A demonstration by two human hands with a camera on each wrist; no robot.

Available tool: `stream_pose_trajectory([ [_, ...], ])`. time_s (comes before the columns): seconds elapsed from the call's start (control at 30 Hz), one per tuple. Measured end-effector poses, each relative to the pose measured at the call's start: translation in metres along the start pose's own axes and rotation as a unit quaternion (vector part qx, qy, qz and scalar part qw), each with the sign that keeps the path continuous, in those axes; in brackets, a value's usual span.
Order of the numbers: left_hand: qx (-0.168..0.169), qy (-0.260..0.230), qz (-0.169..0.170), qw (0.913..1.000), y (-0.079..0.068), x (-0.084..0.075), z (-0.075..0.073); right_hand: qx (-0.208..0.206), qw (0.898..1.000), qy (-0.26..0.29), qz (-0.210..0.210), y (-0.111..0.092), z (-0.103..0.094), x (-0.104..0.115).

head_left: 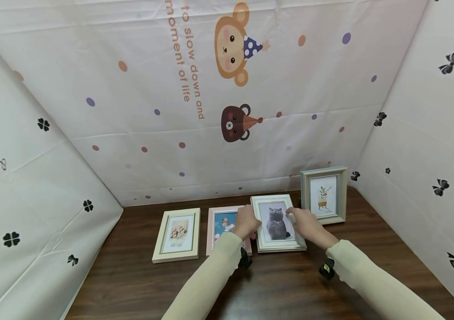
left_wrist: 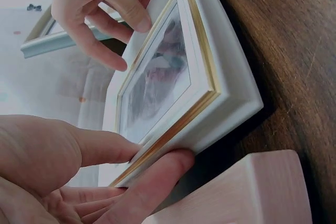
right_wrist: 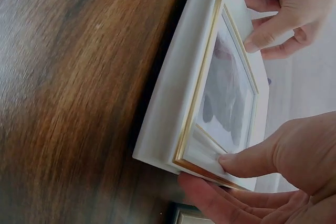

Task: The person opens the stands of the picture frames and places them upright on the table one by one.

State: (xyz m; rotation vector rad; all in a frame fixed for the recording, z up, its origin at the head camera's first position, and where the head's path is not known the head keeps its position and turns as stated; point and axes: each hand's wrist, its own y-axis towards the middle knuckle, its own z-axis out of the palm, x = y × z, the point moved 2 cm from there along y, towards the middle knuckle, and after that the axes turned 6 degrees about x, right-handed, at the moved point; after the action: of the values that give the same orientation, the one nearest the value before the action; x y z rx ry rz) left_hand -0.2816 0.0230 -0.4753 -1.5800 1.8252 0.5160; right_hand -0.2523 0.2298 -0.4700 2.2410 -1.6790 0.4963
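Between my two hands is a white picture frame point(head_left: 282, 246) with a thin gold inner line and a photo of a grey cat point(head_left: 276, 222). My left hand point(head_left: 246, 221) grips its left side, thumb on the front and fingers along the outer edge in the left wrist view. On the opposite side my right hand point(head_left: 311, 226) pinches the frame in the same way, its thumb point(right_wrist: 252, 160) over the front border. A pink picture frame point(head_left: 211, 231) is partly hidden behind my left hand and sleeve.
At the far left of the dark wood table point(head_left: 131, 275) lies a cream picture frame point(head_left: 156, 240). A grey-green frame with a plant picture point(head_left: 324, 195) stands upright at the back right. Printed cloth walls point(head_left: 151, 89) enclose the back and sides.
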Motion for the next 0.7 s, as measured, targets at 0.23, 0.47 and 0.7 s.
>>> stream_pose_trajectory([
  [0.23,-0.034,-0.007,0.038,0.9987,-0.007,0.003,-0.007,-0.044,0.999,0.010,-0.004,-0.001,-0.006,0.003],
  [0.47,-0.087,-0.003,0.068,0.9939,-0.010,0.002,-0.013,-0.097,0.995,0.011,0.003,0.001,-0.013,0.006],
  [0.7,-0.112,-0.037,0.079,0.9899,-0.012,0.005,-0.014,-0.109,0.993,0.025,0.026,0.005,-0.015,0.006],
])
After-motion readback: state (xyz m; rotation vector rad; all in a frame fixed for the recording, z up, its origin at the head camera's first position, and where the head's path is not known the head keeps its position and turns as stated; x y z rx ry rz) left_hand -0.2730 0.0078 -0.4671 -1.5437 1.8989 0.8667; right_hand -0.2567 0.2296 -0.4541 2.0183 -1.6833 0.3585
